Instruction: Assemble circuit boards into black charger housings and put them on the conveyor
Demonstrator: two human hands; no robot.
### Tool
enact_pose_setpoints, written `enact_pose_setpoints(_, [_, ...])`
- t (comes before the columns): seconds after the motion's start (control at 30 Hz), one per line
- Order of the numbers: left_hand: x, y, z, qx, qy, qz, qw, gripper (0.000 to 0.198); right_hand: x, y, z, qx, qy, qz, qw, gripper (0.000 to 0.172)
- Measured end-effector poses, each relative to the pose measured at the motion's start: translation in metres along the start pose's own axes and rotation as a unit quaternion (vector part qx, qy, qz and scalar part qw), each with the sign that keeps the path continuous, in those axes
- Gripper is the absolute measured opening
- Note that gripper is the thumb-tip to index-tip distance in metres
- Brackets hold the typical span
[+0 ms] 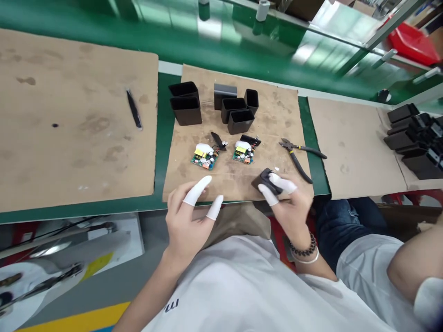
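My right hand (290, 203), with white finger cots on thumb and forefinger, grips a small black plastic housing (266, 179) near the front edge of the cardboard. My left hand (189, 216), also in finger cots, is spread apart over the table edge and holds nothing. Beyond it lies a green circuit board (205, 157) with a black end piece joined to it. A second circuit board (244, 152) lies to its right, built alike. Farther back stand several black housings (241, 121), most with their open ends up.
Diagonal cutters (298, 154) lie with handles spread at the right. Tweezers (134, 109) rest on the left cardboard (86, 152). Several black housings (420, 159) are piled at far right. Beside me on the right sits another person (377, 263). A green ledge (104, 32) runs behind.
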State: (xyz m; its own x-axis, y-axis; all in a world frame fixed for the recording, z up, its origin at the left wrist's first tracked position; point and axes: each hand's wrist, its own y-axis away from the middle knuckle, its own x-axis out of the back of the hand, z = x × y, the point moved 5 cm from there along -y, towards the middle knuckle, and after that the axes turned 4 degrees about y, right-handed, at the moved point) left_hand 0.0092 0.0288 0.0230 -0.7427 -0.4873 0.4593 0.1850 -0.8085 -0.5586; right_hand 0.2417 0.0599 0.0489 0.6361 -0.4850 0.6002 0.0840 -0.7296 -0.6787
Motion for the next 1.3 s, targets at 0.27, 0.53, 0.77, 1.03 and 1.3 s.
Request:
enact_pose_setpoints(0.27, [-0.023,-0.001,0.013,-0.035,0.026,-0.036,0.998,0.041,-0.015,0.022,0.012,0.0,0.03,0.04,0.999,0.015])
enact_pose_setpoints(0.53, [-0.072,-0.006,0.036,-0.064,0.156,-0.147,0.975,0.068,-0.034,0.028,0.016,-0.318,-0.281,0.059,0.904,0.029])
enact_pose_setpoints(0.77, [-0.054,-0.034,0.041,0.013,0.204,-0.098,0.974,0.052,-0.038,0.021,0.002,-0.404,-0.395,-0.051,0.824,0.031])
enact_pose_setpoints(1.03, [-0.048,-0.047,0.047,0.057,0.139,-0.138,0.979,0.046,-0.043,0.018,0.003,-0.382,-0.424,-0.119,0.812,0.032])
enact_pose_setpoints(1.3, [-0.046,-0.054,0.049,0.058,0.072,-0.146,0.985,0.042,-0.051,0.026,-0.006,-0.471,-0.509,-0.201,0.692,0.029])
